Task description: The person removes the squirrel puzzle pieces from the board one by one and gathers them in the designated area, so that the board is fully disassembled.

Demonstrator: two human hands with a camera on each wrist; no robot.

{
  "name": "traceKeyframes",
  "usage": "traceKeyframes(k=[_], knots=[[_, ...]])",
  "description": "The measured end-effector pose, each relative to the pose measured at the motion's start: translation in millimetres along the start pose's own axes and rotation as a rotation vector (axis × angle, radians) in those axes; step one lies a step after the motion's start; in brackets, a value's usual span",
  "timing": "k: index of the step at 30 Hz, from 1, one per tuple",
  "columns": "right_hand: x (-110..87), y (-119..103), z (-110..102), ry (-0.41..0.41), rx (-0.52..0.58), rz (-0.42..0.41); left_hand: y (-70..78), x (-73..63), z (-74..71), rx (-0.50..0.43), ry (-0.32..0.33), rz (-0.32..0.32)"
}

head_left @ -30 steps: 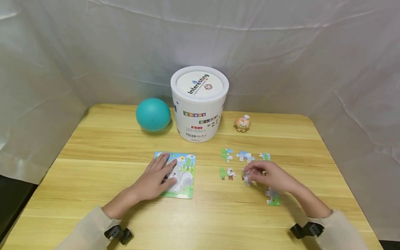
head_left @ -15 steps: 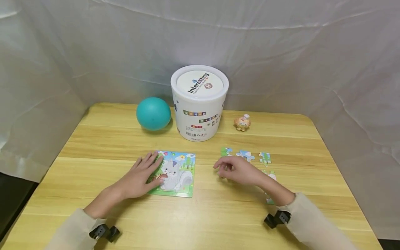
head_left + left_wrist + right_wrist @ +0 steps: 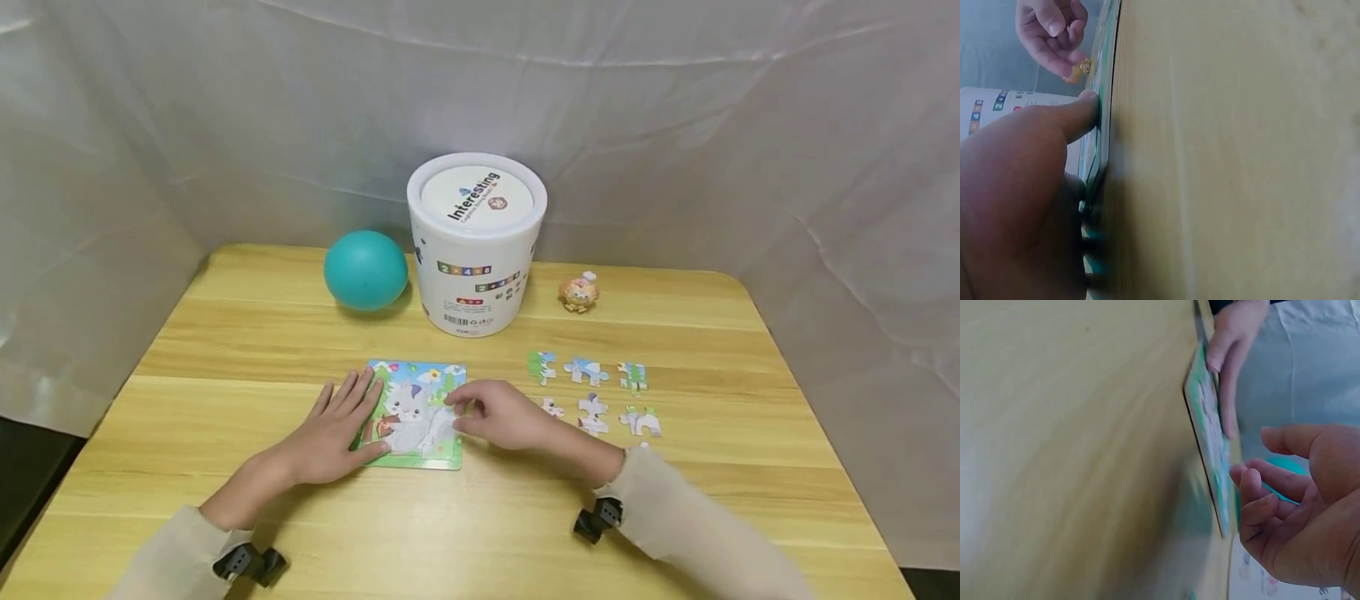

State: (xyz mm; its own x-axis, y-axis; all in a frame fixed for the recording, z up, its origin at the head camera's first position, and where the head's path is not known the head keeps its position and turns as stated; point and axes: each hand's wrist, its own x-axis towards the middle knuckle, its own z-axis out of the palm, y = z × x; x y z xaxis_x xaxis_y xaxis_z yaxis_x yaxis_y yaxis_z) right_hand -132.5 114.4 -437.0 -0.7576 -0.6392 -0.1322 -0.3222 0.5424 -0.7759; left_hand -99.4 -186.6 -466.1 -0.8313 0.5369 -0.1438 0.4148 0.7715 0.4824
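A squirrel puzzle board (image 3: 420, 421) lies flat on the table in the head view. My left hand (image 3: 318, 437) rests on its left edge, fingers extended and thumb on the lower border. Above the board's right edge hovers my right hand (image 3: 498, 414), fingers loosely bent. The right wrist view shows its thumb (image 3: 1288, 439) apart from the fingers, with nothing visible between them. Several loose jigsaw pieces lie in rows to the right, among them a blue-topped piece (image 3: 587, 372) and a grey-and-white piece (image 3: 592, 412). My right forearm partly covers the lower pieces.
Behind the board stands a white lidded bucket (image 3: 476, 250), with a teal ball (image 3: 366, 270) to its left. A small orange figurine (image 3: 579, 292) is to the bucket's right. Grey cloth (image 3: 660, 150) hangs around the wooden table (image 3: 480, 533).
My right hand has moved left from the loose pieces to the board's right edge. My left hand has slid left off the board's middle, uncovering the squirrel.
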Motion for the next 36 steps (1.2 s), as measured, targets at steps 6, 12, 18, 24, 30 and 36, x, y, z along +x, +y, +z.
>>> traceKeyframes(k=[6, 12, 18, 24, 30, 36], knots=[[11.6, -10, 17, -0.001, -0.033, 0.0, -5.0, -0.1, 2.0, -0.024, -0.002, 0.022], [16.2, -12, 30, -0.001, -0.029, -0.035, -2.0, 0.4, -1.8, -0.013, -0.044, -0.007], [18.7, -15, 38, -0.012, -0.035, -0.035, 0.8, 0.2, -3.9, -0.004, -0.049, -0.028], [19.2, -17, 41, 0.004, -0.071, -0.015, -9.9, 1.5, 6.0, -0.007, -0.019, -0.008], [19.7, -18, 44, 0.031, -0.103, 0.001, -6.9, -0.8, 2.5, -0.039, -0.01, 0.016], [21.1, -21, 45, 0.033, -0.135, 0.021, -2.0, -0.7, -2.4, -0.021, -0.042, -0.013]])
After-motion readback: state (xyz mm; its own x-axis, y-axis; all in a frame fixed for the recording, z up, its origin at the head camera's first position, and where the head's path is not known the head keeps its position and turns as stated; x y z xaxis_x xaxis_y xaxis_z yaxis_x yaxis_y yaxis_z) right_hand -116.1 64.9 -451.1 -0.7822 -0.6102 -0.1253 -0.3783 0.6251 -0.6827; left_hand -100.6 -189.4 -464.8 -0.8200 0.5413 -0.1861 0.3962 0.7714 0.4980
